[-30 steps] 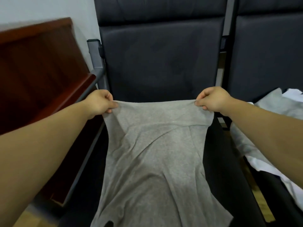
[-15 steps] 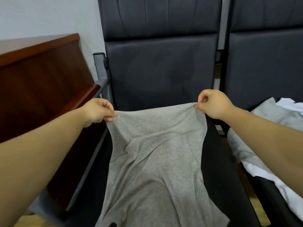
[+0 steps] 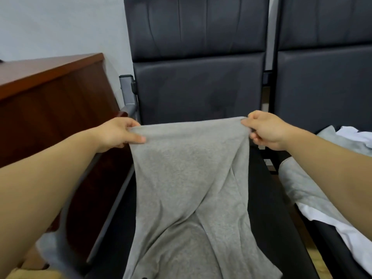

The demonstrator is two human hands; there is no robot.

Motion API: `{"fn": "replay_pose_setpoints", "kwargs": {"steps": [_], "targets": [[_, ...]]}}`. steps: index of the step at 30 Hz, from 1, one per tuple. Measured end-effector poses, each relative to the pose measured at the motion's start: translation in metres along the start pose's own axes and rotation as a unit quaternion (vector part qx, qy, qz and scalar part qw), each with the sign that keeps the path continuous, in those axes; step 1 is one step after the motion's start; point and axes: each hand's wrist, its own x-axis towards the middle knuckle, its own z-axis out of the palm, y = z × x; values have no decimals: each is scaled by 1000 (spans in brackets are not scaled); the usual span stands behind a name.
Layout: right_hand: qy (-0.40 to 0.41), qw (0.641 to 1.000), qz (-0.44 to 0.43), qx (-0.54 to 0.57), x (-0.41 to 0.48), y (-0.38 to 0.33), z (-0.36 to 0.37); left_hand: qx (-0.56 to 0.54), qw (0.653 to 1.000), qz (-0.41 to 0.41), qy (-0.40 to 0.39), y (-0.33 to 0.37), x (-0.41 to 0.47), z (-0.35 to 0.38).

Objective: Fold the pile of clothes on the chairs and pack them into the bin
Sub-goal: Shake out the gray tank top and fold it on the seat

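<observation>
Head view showed the left hand (image 3: 118,133) and the right hand (image 3: 265,129) each pinching a top corner of a grey garment (image 3: 191,178), its edge pulled taut between them above the seat of a black chair (image 3: 197,87). The cloth hung down and lay along the seat toward the person. To fold it well, the person would likely need to keep that edge level and the tension even, then lay it flat and smooth the diagonal creases before doubling it. A pile of grey and white clothes (image 3: 302,188) lay on the neighbouring chair at right. The garment's lower end ran off the bottom of the frame — its type could not be told — and no bin was in view.
</observation>
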Motion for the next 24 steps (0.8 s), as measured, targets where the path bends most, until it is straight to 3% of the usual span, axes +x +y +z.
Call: {"fn": "replay_pose_setpoints", "kwargs": {"steps": [3,5,6,8,12,15,19,21,24], "targets": [[-80,971,-6,-224,1,3,-16,163,987,3,7,-2,1,-3],[-113,947,20,-300,0,0,-24,174,984,-4,42,-7,6,-3],[-119,942,34,-313,1,-1,-27,129,990,-16,53,-10,9,-2],[-124,957,72,-254,2,0,-32,-25,996,-59,65,-12,16,1],[-83,985,150,18,10,14,-41,-247,959,-126,56,-13,22,11],[-57,986,158,8,15,23,-44,-292,947,-127,46,-18,29,21],[71,963,81,-246,34,36,-42,-176,973,-93,120,-34,49,32],[151,948,46,-275,46,42,-38,-66,977,-59,195,-41,61,40],[174,926,28,-335,60,49,-27,10,967,-51,251,-45,79,56]]}}
